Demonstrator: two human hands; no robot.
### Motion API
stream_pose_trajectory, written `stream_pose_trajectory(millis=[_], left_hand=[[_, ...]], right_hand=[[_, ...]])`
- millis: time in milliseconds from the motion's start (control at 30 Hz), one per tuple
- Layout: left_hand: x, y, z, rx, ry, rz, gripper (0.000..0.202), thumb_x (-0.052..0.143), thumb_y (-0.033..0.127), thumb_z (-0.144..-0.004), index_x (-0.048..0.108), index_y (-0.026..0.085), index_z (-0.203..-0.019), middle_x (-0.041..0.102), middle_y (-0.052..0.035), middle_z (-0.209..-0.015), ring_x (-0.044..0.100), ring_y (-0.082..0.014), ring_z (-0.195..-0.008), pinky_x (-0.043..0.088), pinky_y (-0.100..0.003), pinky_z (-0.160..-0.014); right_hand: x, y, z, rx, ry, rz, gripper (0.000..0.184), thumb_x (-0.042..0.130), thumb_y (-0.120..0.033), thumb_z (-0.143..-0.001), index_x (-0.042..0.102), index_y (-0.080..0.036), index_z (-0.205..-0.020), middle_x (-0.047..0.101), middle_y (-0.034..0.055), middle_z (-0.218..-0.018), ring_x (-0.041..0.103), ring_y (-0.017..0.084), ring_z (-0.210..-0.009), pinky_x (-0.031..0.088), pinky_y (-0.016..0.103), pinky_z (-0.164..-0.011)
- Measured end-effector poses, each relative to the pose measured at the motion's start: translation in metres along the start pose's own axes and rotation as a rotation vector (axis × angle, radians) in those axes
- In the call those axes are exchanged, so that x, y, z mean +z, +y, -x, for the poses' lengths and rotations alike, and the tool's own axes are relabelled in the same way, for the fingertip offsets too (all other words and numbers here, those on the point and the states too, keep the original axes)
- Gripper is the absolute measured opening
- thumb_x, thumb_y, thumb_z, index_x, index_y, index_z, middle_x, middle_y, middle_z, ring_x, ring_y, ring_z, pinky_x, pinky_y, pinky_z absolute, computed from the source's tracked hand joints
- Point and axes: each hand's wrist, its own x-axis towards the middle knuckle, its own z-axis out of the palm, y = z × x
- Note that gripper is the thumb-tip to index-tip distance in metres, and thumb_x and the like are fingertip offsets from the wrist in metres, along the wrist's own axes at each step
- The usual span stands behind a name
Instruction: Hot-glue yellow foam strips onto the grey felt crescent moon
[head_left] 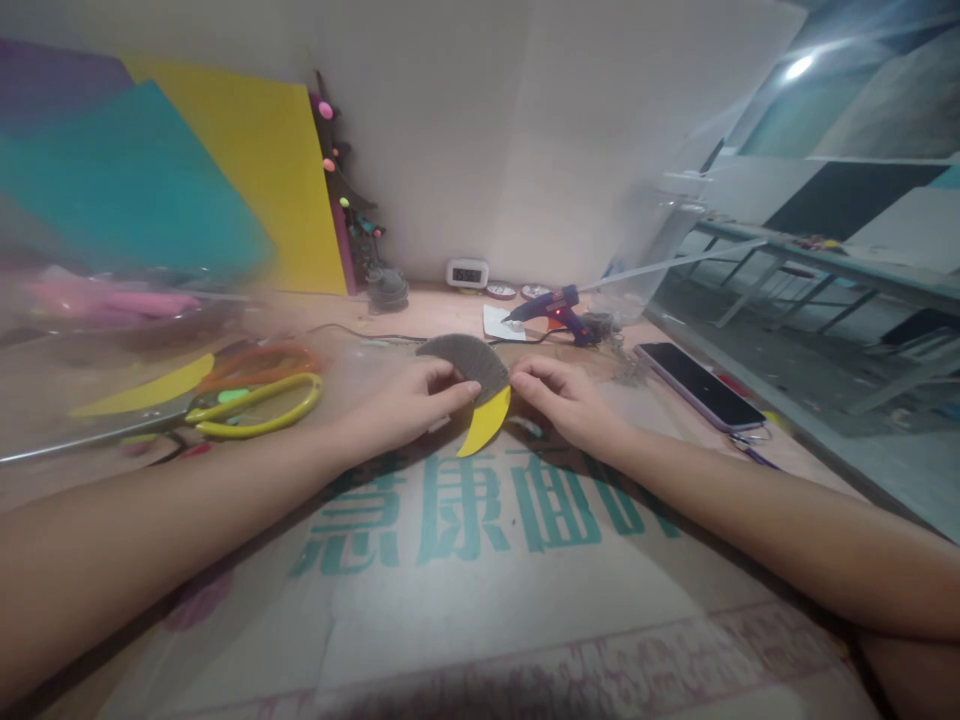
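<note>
A grey half-round felt piece (469,360) lies over a yellow crescent of foam (486,424) above a cardboard sheet with green characters (465,560). My left hand (416,400) pinches the grey piece at its lower left edge. My right hand (566,395) grips the right tip, where grey and yellow meet. Both pieces are held together between the two hands, just above the cardboard.
Yellow-handled scissors (255,405) and orange ones (259,362) lie at the left with a yellow foam offcut (146,392). A blue glue gun (551,308), a small clock (467,273) and a phone (697,384) sit behind and to the right. Teal (127,190) and yellow sheets (262,170) lean on the wall.
</note>
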Motion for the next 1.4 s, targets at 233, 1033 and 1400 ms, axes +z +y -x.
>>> stream_pose_trajectory(millis=[233,1033,1400], left_hand=[[-0.001,-0.001,-0.003,0.081,0.019,-0.09,0.041,0.051,0.055,-0.084,0.059,0.017,-0.073,0.058,-0.0004,-0.064,0.051,-0.0118,-0.05,0.034,-0.022,-0.042],[0.0,0.006,-0.001,0.083,-0.004,-0.1,0.034,0.054,0.048,-0.083,0.06,0.017,-0.071,0.059,0.0002,-0.06,0.05,-0.0116,-0.048,0.032,-0.024,-0.044],[-0.001,-0.007,-0.006,0.072,0.0,-0.073,0.039,0.051,0.054,-0.085,0.059,0.017,-0.077,0.059,-0.0001,-0.065,0.052,-0.0114,-0.049,0.035,-0.023,-0.043]], right_hand=[[0.001,0.004,-0.001,0.009,0.016,-0.023,0.024,0.053,-0.038,-0.089,0.059,-0.017,-0.079,0.059,-0.0004,-0.072,0.053,0.012,-0.067,0.042,0.025,-0.063],[0.0,0.003,-0.001,0.043,-0.016,-0.075,0.029,0.049,-0.042,-0.092,0.059,-0.017,-0.08,0.058,-0.0016,-0.066,0.052,0.011,-0.06,0.042,0.024,-0.058],[0.003,0.004,-0.003,0.025,0.023,-0.022,0.019,0.056,-0.035,-0.086,0.062,-0.017,-0.081,0.064,0.0004,-0.076,0.057,0.013,-0.069,0.045,0.025,-0.065]])
